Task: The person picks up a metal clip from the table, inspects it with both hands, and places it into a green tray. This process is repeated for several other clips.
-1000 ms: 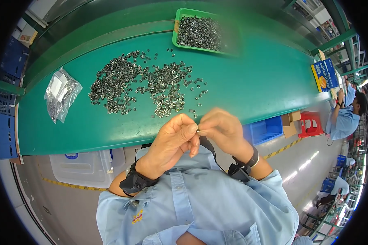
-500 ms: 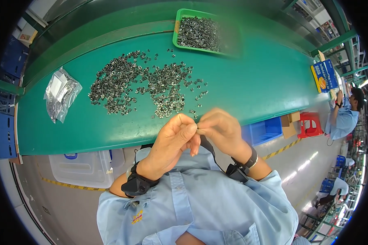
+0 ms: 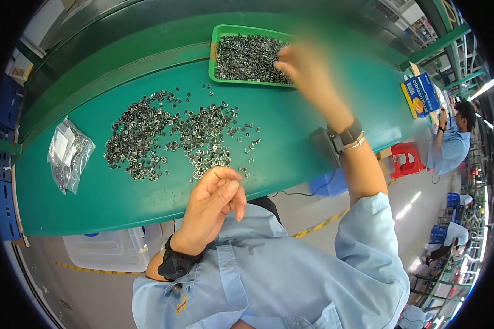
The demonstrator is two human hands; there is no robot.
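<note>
My left hand (image 3: 217, 197) is at the near edge of the green work surface, just below the pile of small metal pieces. Its fingers are curled and the thumb presses against them; anything pinched there is too small to make out. My right hand (image 3: 302, 63) reaches over the right end of the green tray (image 3: 247, 83), its thumb and forefinger apart and the other fingers blurred. Small dark and silvery metal parts (image 3: 250, 57) fill the tray. More of these parts lie loose in two joined piles, a left one (image 3: 137, 134) and a right one (image 3: 208, 129).
A clear plastic bag of parts (image 3: 68, 156) lies at the left of the surface. At the right end stands a blue and yellow box (image 3: 421, 94). Below are a clear plastic bin (image 3: 104, 249), a blue bin (image 3: 329, 183) and a red stool (image 3: 407, 159). A co-worker (image 3: 450, 142) is at far right.
My right hand has left my left hand and moved up and away to the tray. The left hand stays curled near the edge. The whole view has shifted slightly.
</note>
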